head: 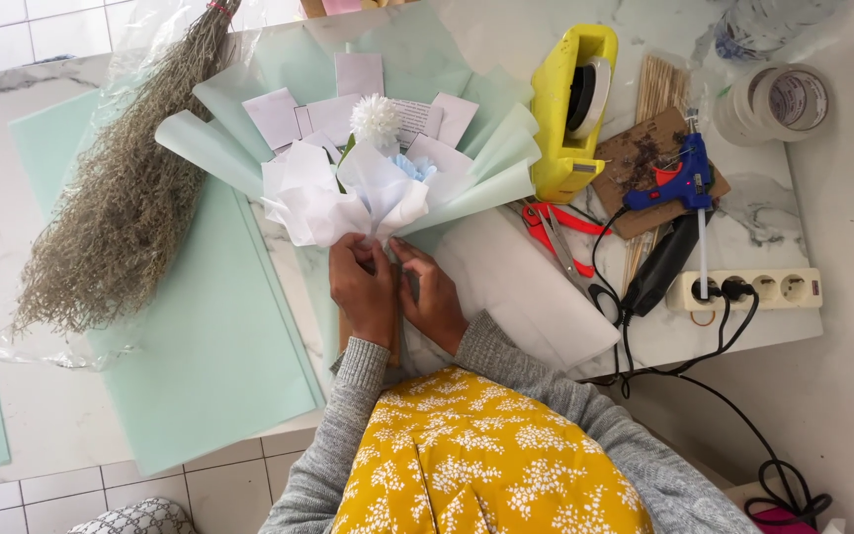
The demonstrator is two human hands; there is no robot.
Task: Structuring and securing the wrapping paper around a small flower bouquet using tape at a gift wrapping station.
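A paper bouquet (368,183) lies on the marble table (12,247), fanned out in pale green and white sheets around a white pompom flower (376,117) and a bit of blue. My left hand (363,287) and my right hand (431,295) sit side by side just below the fan, both pinching the gathered neck of the wrapping. The stem part under my hands is hidden.
A bundle of dried grey-green sprigs (121,188) in clear film lies at left on mint paper sheets (210,346). To the right are a yellow tape dispenser (570,104), red scissors (557,229), a blue glue gun (679,181), a power strip (748,290), tape rolls (781,99) and trailing black cables (743,435).
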